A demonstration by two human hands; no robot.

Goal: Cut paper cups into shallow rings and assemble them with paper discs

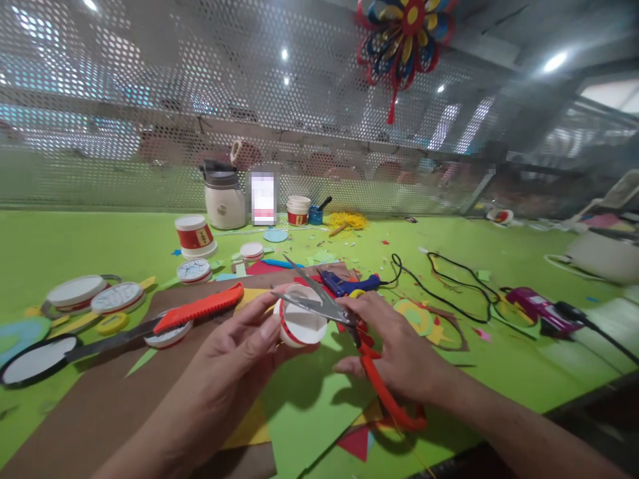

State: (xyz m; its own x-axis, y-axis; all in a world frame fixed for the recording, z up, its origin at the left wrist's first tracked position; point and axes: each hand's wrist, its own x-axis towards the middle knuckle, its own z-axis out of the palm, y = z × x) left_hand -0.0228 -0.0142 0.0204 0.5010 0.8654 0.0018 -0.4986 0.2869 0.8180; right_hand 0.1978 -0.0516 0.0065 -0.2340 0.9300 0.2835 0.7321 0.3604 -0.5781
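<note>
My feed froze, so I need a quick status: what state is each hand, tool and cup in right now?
left hand: gripping the paper cup bottom
paper cup bottom: held on its side, base toward the camera
right hand: closed on the scissors' handles
scissors: blades open at the cup's rim
utility knife: lying on the table
glue gun: lying flat
red-banded cup: standing upside down

Both bare forearms reach in from the near edge and meet at the middle, the left hand [234, 359] palm-in with fingers curled in a closed grip, the right hand [394, 346] knuckles-up, fingers wrapped tight.
</note>
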